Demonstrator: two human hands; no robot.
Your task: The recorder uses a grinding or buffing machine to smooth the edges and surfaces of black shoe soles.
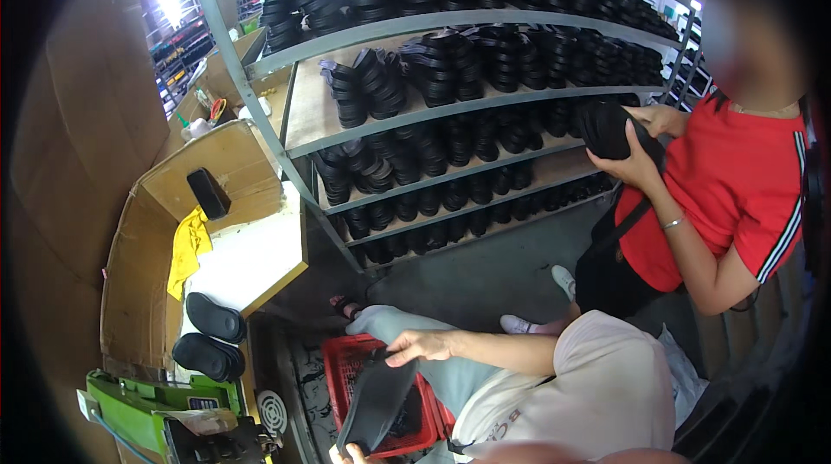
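Between my hands a flat, dark, flexible shoe-part piece (379, 403) is stretched out at a slant; its exact kind is unclear. My right hand (420, 348) pinches its upper end between thumb and fingers. At the bottom edge my left hand (348, 454) grips its lower end, mostly cut off by the frame. Under the piece stands a red plastic basket (339, 350) with dark pieces inside, beside my leg. To the left, black shoe soles (215, 318) lie on the white-topped table (260, 261), next to a green machine (143, 408).
A metal rack (485, 109) carries several shelves of stacked black soles. At right, a person in a red shirt (684, 196) holds a bundle of black soles (610, 131). A cardboard screen (134, 291) edges the table, with a yellow cloth (188, 248) and a black box-like object (208, 193).
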